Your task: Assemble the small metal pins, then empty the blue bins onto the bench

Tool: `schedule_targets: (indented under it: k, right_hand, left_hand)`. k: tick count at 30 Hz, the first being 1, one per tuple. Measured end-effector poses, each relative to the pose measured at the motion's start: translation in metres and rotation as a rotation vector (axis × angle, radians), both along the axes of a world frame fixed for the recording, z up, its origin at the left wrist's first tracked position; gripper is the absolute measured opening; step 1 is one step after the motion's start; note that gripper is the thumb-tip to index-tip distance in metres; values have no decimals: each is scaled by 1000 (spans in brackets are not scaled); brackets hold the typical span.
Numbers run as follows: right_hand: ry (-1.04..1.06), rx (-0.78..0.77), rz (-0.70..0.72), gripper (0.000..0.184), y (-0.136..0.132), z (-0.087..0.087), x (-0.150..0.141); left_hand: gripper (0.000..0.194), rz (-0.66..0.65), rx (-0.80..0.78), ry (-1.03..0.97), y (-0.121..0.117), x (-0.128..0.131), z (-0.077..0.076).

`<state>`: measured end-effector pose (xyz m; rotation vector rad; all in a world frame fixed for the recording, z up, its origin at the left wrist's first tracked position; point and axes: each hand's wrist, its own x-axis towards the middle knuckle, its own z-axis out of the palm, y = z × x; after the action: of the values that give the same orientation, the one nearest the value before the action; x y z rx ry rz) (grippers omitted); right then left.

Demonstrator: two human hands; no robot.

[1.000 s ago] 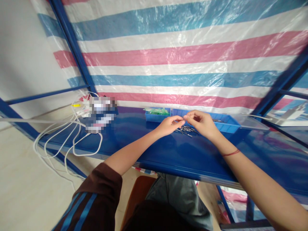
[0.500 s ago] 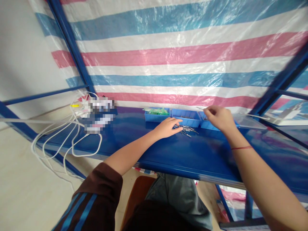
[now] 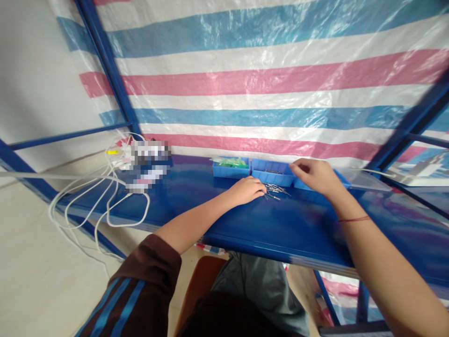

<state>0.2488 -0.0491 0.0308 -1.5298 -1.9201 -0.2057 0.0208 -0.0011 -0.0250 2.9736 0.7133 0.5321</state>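
A loose pile of thin silvery metal rods (image 3: 276, 190) lies on the blue tabletop. My left hand (image 3: 249, 189) is at the left edge of this pile, its fingers drawn together; whatever they pinch is hidden. Behind the pile stands a blue bin (image 3: 277, 179) with a few similar rods inside. My right hand (image 3: 314, 174) hovers above another blue bin (image 3: 341, 179), thumb and fingers closed in a pinch. I cannot make out anything between those fingertips. The right-hand bin's contents are mostly covered by the hand.
Left of the middle bin, a blue bin (image 3: 231, 171) holds green items in clear plastic. Tangled white cables (image 3: 105, 206) hang over the table's left end near a blurred-out patch. A clear plastic sheet (image 3: 368, 180) lies at right. Blue frame posts (image 3: 108, 70) flank the striped tarp (image 3: 245, 84).
My left hand's fingers, spread apart earlier, have closed beside the pile. The thin rod that stuck out from my right hand's fingertips no longer shows; that hand has shifted slightly.
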Motion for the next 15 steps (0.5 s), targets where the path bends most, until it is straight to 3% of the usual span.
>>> schedule_targets:
  k: [3, 5, 15]
  right_hand:
    - [-20, -211, 311, 21, 0, -10, -24]
    - [-39, -339, 427, 18, -1, -17, -34]
    - [-42, -473, 494, 20, 5, -30, -32]
  left_hand:
    - [22, 34, 29, 2, -3, 0, 1]
    - [22, 52, 40, 7, -4, 0, 2]
    - [18, 110, 61, 32, -8, 1, 2]
